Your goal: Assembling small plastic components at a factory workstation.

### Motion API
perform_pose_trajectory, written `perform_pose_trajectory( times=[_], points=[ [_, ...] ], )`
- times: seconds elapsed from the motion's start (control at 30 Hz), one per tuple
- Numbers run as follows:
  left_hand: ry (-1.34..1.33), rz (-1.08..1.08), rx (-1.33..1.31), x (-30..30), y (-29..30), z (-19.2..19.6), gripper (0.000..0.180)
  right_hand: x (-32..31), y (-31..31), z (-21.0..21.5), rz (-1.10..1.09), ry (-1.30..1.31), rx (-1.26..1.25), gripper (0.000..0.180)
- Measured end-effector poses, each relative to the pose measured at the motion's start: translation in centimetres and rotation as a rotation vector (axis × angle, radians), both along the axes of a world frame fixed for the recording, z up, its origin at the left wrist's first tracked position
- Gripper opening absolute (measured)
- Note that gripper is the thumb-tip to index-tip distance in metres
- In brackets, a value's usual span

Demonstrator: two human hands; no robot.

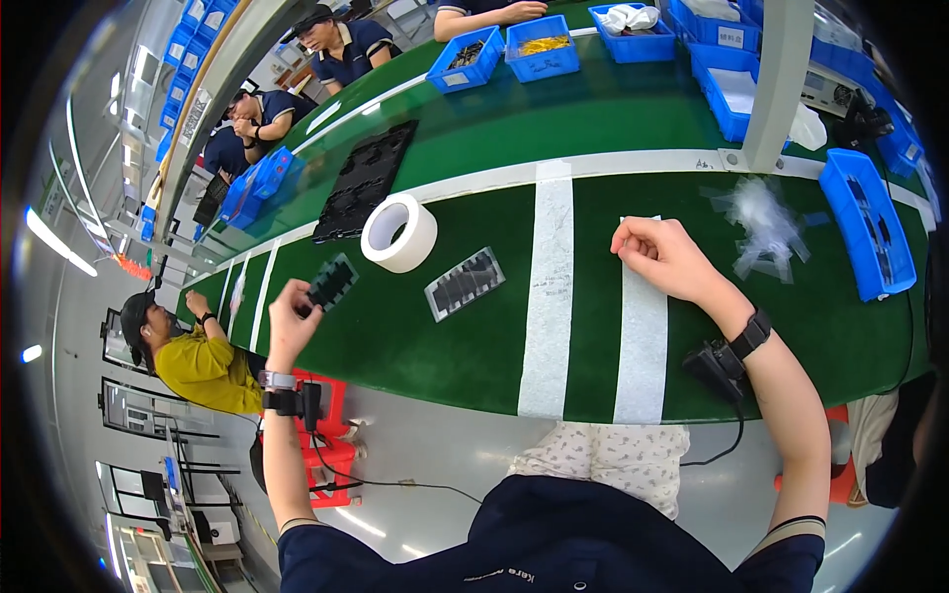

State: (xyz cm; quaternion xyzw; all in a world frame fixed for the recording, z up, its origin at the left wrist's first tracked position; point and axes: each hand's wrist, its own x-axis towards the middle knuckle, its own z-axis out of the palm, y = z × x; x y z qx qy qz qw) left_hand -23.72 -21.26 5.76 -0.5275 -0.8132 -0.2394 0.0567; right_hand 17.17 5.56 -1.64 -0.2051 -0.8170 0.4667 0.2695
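Note:
Between the thumb and fingers of my left hand point(289, 321) is a small clear film sheet with dark strips on it point(333, 283), held tilted above the green table. A similar film sheet with a row of black strips point(467, 285) lies flat to its right. A thick white tape roll point(423, 245) rests on its side just behind them. My right hand point(660, 255) is closed over the right-hand white band point(643, 346) on the table, thumb and fingertips pinched together. Whatever may be in that pinch is too small to make out.
A loose heap of clear film pieces point(766, 229) lies right of my right hand, beside a long blue bin point(870, 225). A black moulded tray point(364, 180) sits behind the tape roll. Blue bins point(542, 61) stand farther back. A grey post point(776, 89) rises at the right.

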Motion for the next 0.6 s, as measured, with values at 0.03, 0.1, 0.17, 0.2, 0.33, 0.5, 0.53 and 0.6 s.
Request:
perform_pose_trajectory(
  times=[0.03, 0.1, 0.17, 0.2, 0.33, 0.5, 0.53, 0.6],
  points=[
    [-0.014, -0.058, -0.006, 0.6, 0.6, 1.2, 0.023, -0.1, 0.0, 0.0, 0.004, 0.005, -0.007, 0.005],
    [-0.097, -0.078, -0.12, 2.4, 2.0, 4.0, 0.02, -0.1, 0.0, -0.1, 0.001, 0.004, -0.008, 0.005],
    [-0.153, -0.197, -0.17, 4.6, 3.4, 6.0, 0.02, -0.1, 0.0, -0.1, 0.005, 0.008, -0.007, 0.005],
    [-0.189, -0.29, -0.175, 4.9, 4.0, 6.2, 0.019, -0.1, 0.0, -0.1, 0.006, 0.01, 0.003, 0.005],
    [-0.195, -0.291, -0.558, 8.9, 7.5, 8.9, 0.017, 0.0, 0.1, -0.3, 0.013, 0.018, 0.006, 0.005],
    [0.05, -0.537, -0.859, 11.1, 10.9, 7.4, 0.02, 0.0, 0.0, -0.3, 0.025, 0.027, 0.009, 0.005],
    [0.092, -0.556, -0.841, 11.5, 11.2, 6.5, 0.021, -0.1, 0.0, -0.3, 0.037, 0.027, 0.022, 0.005],
    [0.18, -0.541, -0.807, 13.2, 12.5, 4.3, 0.023, 0.0, 0.0, -0.3, 0.033, 0.025, 0.02, 0.005]
  ],
)
